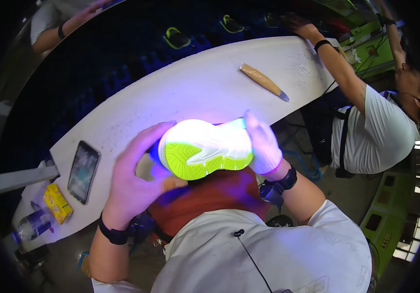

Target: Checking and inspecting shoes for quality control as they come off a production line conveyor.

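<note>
A white and lime-green shoe sole [209, 155] is held up over the near edge of the table, its patterned underside turned partly toward me. Bright violet-white light washes out its upper part. My left hand [133, 171], bare, grips the rounded left end between thumb and fingers. Around the right end closes my right hand [264, 149], which seems to wear a thin pale glove; its fingertips are partly hidden behind the sole. A knife [260, 79] with a wooden handle lies on the table beyond my right hand.
On the white table [166, 85], a phone [83, 172], a yellow box [58, 203] and a plastic bottle [32, 225] lie at left. Dark conveyor behind carries green-rimmed soles [176, 38]. A co-worker [376, 122] reaches across at right; another person's arm [68, 24] shows far left.
</note>
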Demonstrator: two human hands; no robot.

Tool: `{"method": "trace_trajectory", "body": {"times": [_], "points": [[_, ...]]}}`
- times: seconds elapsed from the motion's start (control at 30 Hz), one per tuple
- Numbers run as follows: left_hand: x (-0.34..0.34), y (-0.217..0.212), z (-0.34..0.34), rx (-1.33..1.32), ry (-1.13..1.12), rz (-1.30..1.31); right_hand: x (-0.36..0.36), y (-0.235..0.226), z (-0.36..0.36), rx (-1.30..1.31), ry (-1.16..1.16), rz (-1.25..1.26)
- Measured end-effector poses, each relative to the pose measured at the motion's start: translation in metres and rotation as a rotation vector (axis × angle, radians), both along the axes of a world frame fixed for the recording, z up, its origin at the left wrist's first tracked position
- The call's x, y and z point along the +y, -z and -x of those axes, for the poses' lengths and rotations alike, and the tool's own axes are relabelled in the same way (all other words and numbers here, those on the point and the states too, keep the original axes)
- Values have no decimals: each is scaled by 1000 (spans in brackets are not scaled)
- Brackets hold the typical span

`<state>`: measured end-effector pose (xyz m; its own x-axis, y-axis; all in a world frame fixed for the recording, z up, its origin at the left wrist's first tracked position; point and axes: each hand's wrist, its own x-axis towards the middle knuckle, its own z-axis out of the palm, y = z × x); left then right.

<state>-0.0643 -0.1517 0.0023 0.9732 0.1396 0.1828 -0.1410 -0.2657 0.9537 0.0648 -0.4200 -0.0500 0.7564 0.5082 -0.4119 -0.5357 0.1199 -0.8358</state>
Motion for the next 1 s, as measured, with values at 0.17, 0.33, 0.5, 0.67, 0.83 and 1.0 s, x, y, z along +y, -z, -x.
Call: {"method": "trace_trajectory", "body": {"times": [0.17,0.33,0.5,0.67,0.83,1.0], "points": [[9,-41,2,-6,-81,-288,70,-34,-4,-925,-217,-92],[8,-48,-6,280,-59,-356,101,-61,-5,-1224,-287,66],[23,-37,-5,337,-26,-301,126,-51,-8,-512,-146,-392],[22,-28,3,348,-142,104,152,-55,-12,-138,-189,-561],[23,-34,-11,444,-113,-153,153,-68,-18,-792,-423,-161],[16,-53,-51,417,-32,-361,136,-73,-38,-918,-334,-91]]}}
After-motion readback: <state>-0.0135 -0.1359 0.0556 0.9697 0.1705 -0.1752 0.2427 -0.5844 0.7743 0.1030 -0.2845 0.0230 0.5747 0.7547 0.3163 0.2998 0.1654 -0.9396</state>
